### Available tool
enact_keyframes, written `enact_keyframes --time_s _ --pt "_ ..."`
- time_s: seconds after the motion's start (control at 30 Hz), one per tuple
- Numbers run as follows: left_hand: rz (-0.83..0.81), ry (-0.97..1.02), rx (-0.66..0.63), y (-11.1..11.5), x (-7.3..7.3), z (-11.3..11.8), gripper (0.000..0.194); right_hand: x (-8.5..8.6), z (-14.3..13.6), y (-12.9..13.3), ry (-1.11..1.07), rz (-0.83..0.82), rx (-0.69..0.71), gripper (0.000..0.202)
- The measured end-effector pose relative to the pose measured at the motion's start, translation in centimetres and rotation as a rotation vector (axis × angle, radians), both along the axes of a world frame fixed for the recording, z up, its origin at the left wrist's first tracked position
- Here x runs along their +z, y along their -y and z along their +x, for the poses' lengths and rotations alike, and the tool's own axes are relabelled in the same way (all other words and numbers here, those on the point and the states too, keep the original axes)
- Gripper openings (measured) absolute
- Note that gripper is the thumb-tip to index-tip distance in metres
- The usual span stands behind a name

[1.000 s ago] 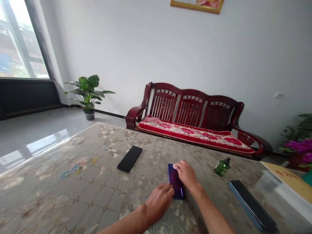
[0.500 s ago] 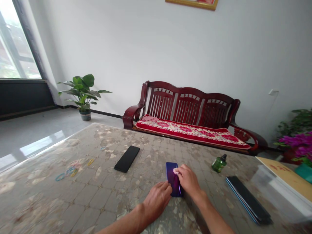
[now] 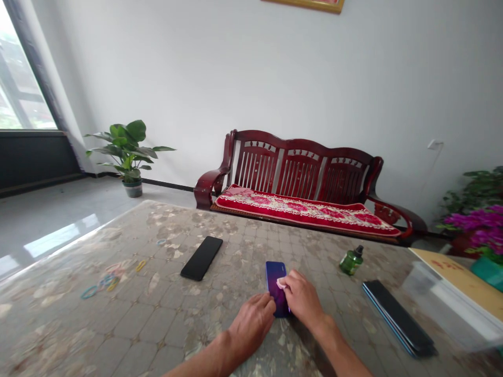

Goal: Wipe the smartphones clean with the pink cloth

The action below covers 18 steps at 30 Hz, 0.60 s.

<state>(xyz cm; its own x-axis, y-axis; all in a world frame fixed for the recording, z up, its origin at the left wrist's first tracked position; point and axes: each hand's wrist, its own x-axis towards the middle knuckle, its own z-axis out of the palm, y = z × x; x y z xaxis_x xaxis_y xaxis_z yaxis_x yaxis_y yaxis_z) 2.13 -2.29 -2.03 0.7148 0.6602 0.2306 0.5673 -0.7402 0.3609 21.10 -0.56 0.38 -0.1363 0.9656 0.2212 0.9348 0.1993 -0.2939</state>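
Note:
A blue-purple phone (image 3: 275, 271) lies flat on the table, its shiny back facing up. Curled fingers of my left hand (image 3: 253, 319) grip its lower left edge against the tabletop. Pinched in my right hand (image 3: 302, 296) is a small folded white wipe (image 3: 280, 283), pressed to the middle of the phone. The right hand covers part of the phone's right side. Left of the hands lies a black phone (image 3: 201, 258), apart from both.
A green pump bottle (image 3: 351, 260) stands to the right, near a stack of dark phones (image 3: 398, 318). Beyond it are a clear plastic box (image 3: 444, 309) and a yellow board (image 3: 459, 280). Colourful rubber bands (image 3: 110, 278) lie at left. A red wooden bench (image 3: 301, 178) stands behind the table.
My right hand has slid the wipe slightly down the phone, towards me. My left hand keeps its place on the edge. The whole view has shifted a little.

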Motion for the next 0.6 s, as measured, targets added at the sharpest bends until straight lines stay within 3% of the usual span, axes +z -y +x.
enact_keyframes --time_s 0.17,0.33,0.6 --pt "-0.019 -0.018 0.005 0.1 0.5 0.0 0.013 0.7 -0.3 -2.9 0.054 -0.03 -0.073 0.027" --pt "-0.009 0.034 0.002 -0.1 0.0 0.0 0.013 0.9 -1.2 -4.9 0.069 -0.035 -0.147 0.027" --pt "0.02 0.048 0.003 -0.2 -0.4 0.1 0.013 0.7 -4.4 -4.6 0.091 -0.029 0.069 0.027"
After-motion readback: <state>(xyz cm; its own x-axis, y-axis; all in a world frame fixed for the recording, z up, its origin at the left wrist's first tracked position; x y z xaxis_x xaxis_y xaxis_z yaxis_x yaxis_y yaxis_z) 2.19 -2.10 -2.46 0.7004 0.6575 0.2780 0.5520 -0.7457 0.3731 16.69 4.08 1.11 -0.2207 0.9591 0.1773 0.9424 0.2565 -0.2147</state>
